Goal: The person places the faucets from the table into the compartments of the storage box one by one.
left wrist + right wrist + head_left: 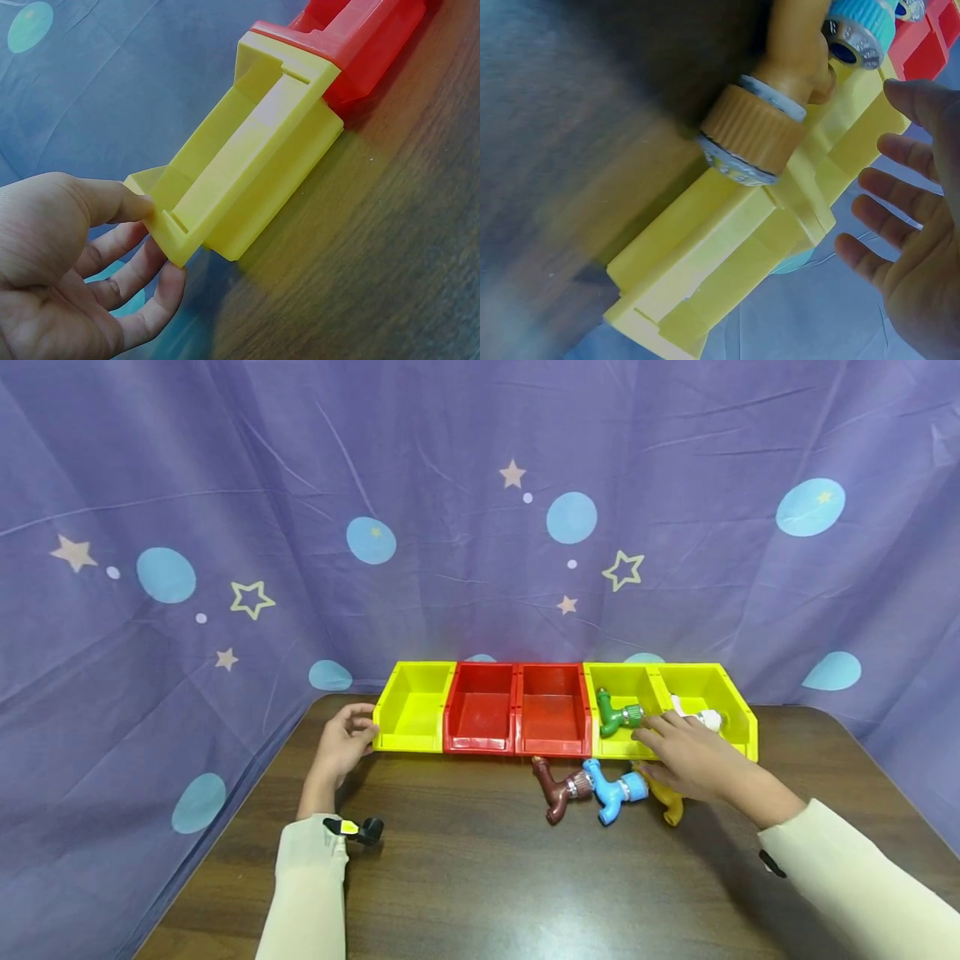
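Observation:
My left hand [345,747] grips the outer side of the leftmost yellow bin [408,744]; in the left wrist view its thumb lies over the rim with the fingers against the outside. Over at the right, my right hand [693,758] hovers with fingers extended above a mustard-yellow tap [671,806], partly covering it. A light blue tap [612,791] and a brown tap [555,791] lie beside that one on the table. Inside the two right yellow bins are a green tap [613,717] and a white tap [708,719], the latter partly hidden by the right hand.
Two red bins [480,744] stand between the yellow ones, forming one joined row along the back of the brown wooden table [450,877]. Behind the row hangs a purple curtain [465,568] with stars and blue ovals. Black wrist straps [367,831] show at the sleeves.

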Tool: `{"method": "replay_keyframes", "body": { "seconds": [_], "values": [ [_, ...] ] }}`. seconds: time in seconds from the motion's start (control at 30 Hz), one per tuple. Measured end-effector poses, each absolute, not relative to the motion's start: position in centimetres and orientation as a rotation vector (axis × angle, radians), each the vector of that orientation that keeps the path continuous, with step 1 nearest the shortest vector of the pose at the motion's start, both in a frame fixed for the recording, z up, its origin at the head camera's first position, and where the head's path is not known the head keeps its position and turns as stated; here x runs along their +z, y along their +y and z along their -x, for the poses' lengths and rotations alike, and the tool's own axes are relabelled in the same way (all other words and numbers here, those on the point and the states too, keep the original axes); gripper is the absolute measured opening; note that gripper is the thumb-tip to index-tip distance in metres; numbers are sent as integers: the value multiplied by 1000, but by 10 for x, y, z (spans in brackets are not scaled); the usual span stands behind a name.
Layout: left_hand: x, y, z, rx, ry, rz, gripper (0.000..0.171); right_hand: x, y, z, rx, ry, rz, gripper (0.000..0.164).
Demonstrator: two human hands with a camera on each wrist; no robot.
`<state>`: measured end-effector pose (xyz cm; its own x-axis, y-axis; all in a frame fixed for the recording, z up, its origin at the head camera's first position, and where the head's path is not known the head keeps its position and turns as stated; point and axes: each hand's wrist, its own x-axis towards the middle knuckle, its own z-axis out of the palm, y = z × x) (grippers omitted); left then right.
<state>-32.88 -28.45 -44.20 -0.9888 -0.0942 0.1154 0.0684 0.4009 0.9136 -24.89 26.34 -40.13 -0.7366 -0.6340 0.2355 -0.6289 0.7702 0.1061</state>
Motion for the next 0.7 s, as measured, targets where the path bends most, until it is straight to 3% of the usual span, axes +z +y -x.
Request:
{"method": "replay_keyframes", "body": {
  "seconds": [0.7],
  "values": [
    [-443, -284, 330, -1665, -2496, -45, 40, -435, 289, 218, 35, -2602, -1155, 35]
  ]
}}
